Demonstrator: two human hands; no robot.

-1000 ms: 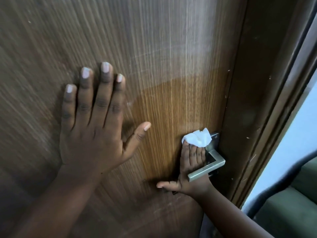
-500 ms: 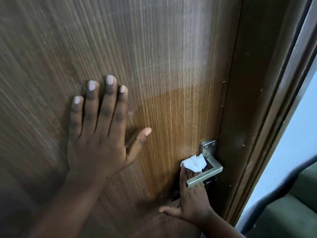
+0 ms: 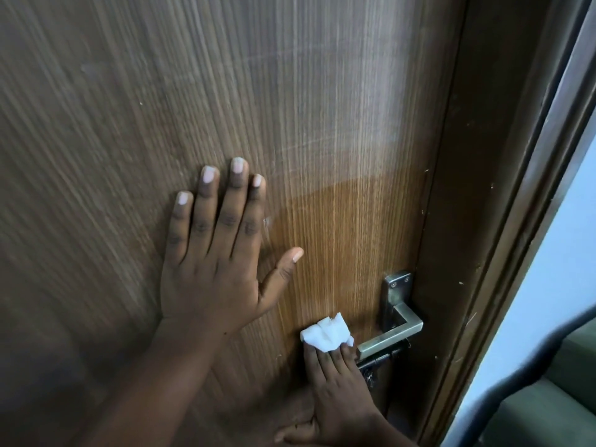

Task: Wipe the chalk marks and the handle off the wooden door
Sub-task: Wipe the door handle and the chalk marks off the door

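Note:
The wooden door (image 3: 225,91) fills the view, with a pale chalky haze over its upper part and a darker, wiped-looking patch (image 3: 348,240) above the handle. My left hand (image 3: 216,253) lies flat on the door, fingers spread upward. A small white tissue (image 3: 325,332) is pressed against the door under the fingertips of my right hand (image 3: 338,391), just left of the handle. The silver lever handle (image 3: 392,333) points left from its metal plate (image 3: 395,295), and its tip nearly touches my right fingers.
A dark wooden door frame (image 3: 477,221) runs along the right of the door, flecked with small pale marks. Beyond it are a light wall (image 3: 561,269) and a dark green cushioned seat (image 3: 554,411) at the bottom right.
My right hand has slid the tissue down from the handle's plate and leftward onto the door beside the lever's tip. The left hand stays flat on the door; the view has shifted up.

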